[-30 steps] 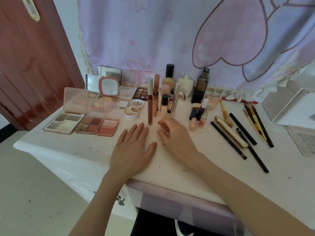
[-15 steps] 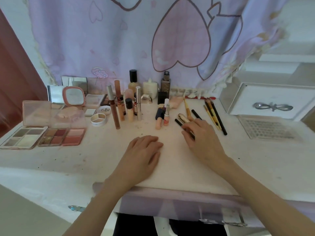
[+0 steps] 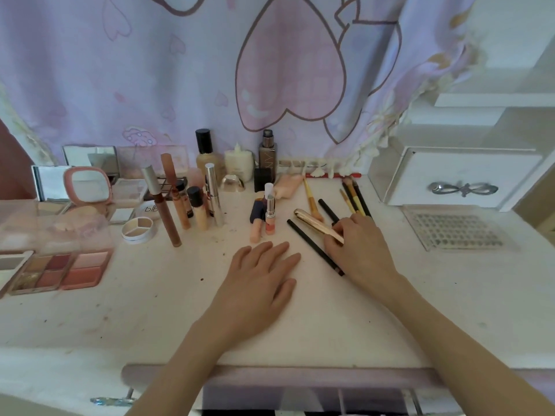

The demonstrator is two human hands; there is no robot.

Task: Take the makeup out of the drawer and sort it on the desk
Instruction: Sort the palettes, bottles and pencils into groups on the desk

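My left hand (image 3: pixel 258 283) lies flat on the white desk (image 3: pixel 150 310), fingers straight, holding nothing. My right hand (image 3: pixel 359 247) has its fingers curled over the near end of a gold tube (image 3: pixel 310 218) and pinches it; the tube still lies on the desk. A long black pencil (image 3: pixel 312 246) lies just left of that hand, and another black pencil (image 3: pixel 328 210) runs under it. Brushes (image 3: pixel 356 199) lie behind the hand. Lipsticks (image 3: pixel 269 214) stand in the middle. The drawer front (image 3: pixel 300 379) shows below the desk edge.
Eyeshadow and blush palettes (image 3: pixel 60 271) sit at the left with a pink mirror compact (image 3: pixel 87 186). Upright tubes and bottles (image 3: pixel 192 205) line the back. A clear lash tray (image 3: pixel 456 232) and a white drawer box (image 3: pixel 462 178) stand on the right.
My right hand moved right from the desk's middle to the gold tube and pencils and closed on the tube. The view swung right. My left hand stayed flat.
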